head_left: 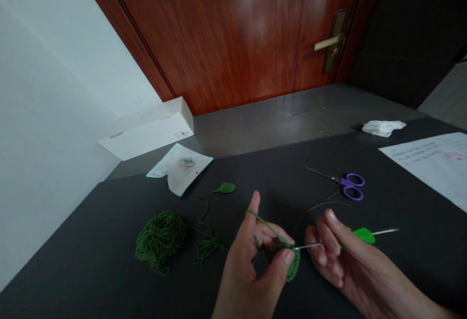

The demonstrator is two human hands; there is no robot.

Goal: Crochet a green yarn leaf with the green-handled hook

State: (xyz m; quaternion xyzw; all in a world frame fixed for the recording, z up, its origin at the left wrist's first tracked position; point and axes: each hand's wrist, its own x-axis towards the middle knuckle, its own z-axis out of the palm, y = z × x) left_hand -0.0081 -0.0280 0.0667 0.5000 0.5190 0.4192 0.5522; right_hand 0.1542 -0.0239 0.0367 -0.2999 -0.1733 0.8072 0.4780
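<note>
Between the thumb and fingers of my left hand (257, 265) is a small dark green crocheted piece (293, 266), with a strand of green yarn running over the raised index finger. My right hand (337, 256) grips a crochet hook by its bright green handle (364, 235). The hook's metal tip meets the top of the crocheted piece. A ball of green yarn (161, 241) lies to the left, with loose yarn (207, 247) trailing beside it. Behind that is a small green leaf-shaped piece (226, 188) with a yarn tail.
Purple-handled scissors (345, 183) lie beyond my right hand, near a thin strand. A printed sheet (438, 163) and crumpled white tissue (383, 128) are at the right. A white packet (182, 173) and a long white box (156, 132) sit at the back left.
</note>
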